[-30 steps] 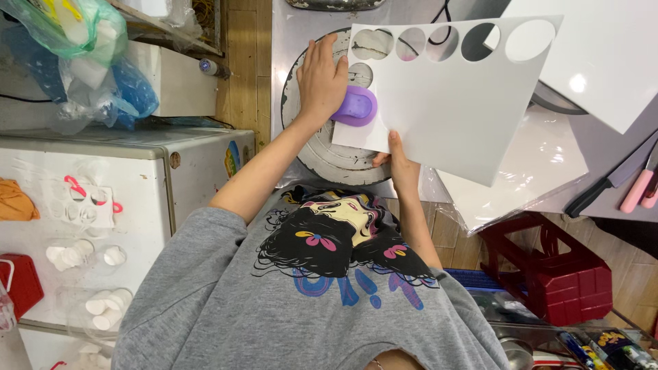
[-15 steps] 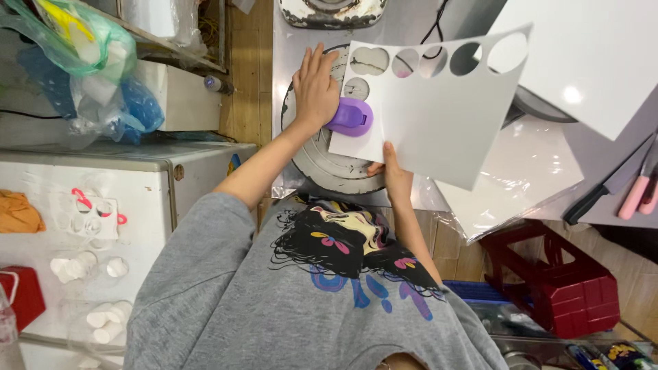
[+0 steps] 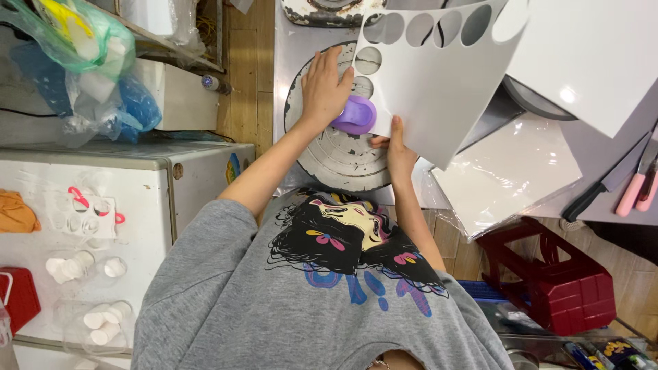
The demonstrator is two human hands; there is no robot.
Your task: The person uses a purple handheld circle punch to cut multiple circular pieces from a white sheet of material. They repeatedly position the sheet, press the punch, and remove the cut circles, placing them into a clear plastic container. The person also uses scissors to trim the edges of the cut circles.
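Note:
My left hand [image 3: 325, 85] lies flat on top of a purple paper punch [image 3: 356, 115], which sits at the left edge of a white sheet [image 3: 439, 96]. The sheet has a row of round holes along its top edge and two more down its left side. My right hand [image 3: 397, 147] pinches the sheet's lower left edge just beside the punch and holds it tilted above a round grey metal disc [image 3: 336, 161].
A white cabinet [image 3: 137, 199] with cut paper rounds stands at the left, with plastic bags [image 3: 75, 68] above it. At the right are wrapped white sheets [image 3: 507, 171], another white sheet [image 3: 589, 55], pink-handled knives [image 3: 634, 185] and a red stool [image 3: 555, 281].
The view has shifted and the white sheet sits slightly higher and more tilted. Both hands stay where they were, on the punch and on the sheet's edge.

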